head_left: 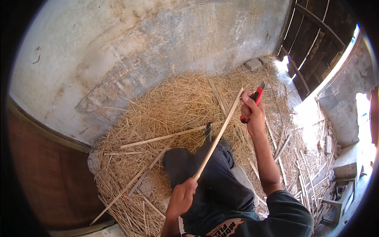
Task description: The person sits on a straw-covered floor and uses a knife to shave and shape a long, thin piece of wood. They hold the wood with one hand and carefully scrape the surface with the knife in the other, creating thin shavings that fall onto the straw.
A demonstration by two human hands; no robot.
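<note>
Gripping stick (218, 134) low: left hand (181, 197); right hand (252, 114) clamps red-handled tool (254, 98) at top.

My forearms are bare, both hands (181, 199) (252, 114) ungloved. I wear a dark teal short-sleeved shirt (290, 215) with a printed patch on the chest and dark navy trousers (215, 177), creased at the knee.

Left hand (181, 197) grips stick (219, 132); right hand (252, 114), red-handled knife (256, 96).
</note>
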